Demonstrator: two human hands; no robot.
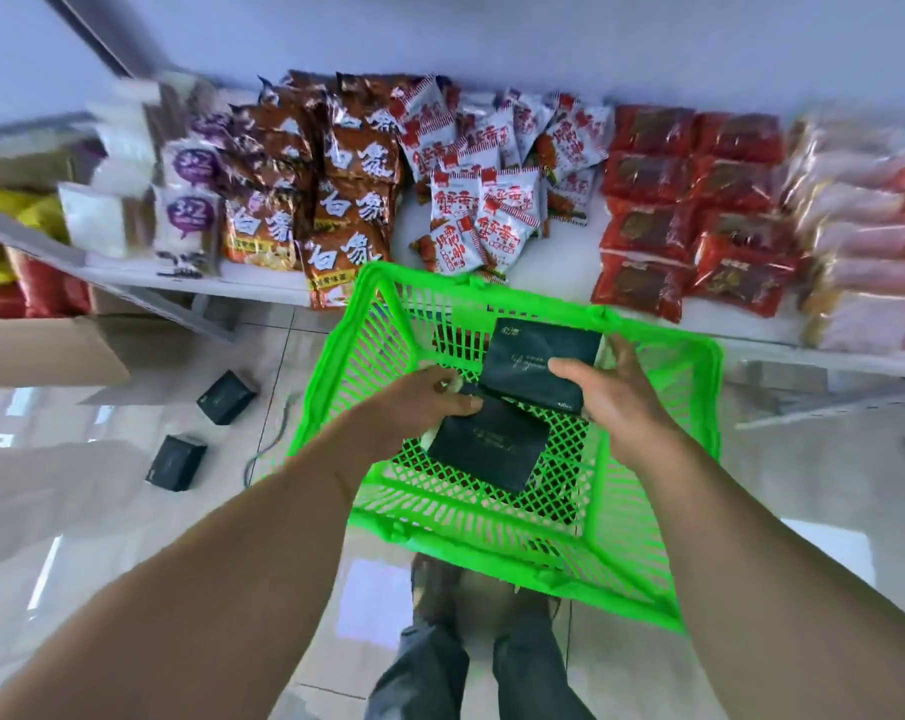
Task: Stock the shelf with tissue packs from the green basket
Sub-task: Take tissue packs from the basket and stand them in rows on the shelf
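Bright green plastic lattice basket (648, 543): seen over the glossy tiled floor (128, 511), in front of the white shelf (559, 262).

Dark rectangular tissue pack, upper (538, 366): held above the basket by the right hand (611, 392); the thumb is laid across its right face and the fingers are curled behind its far edge.

Dark rectangular tissue pack, lower (487, 449): gripped at its upper left corner by the left hand (414, 407), thumb on top; it is overlapped slightly by the upper pack. Further dark packs are glimpsed through the basket floor.

Two dark tissue packs (180, 459) are found lying on the floor, left of the basket.

Shelf stock: brown noodle bags (336, 200), red-and-white snack packets (471, 200), red wrapped packets (689, 210).
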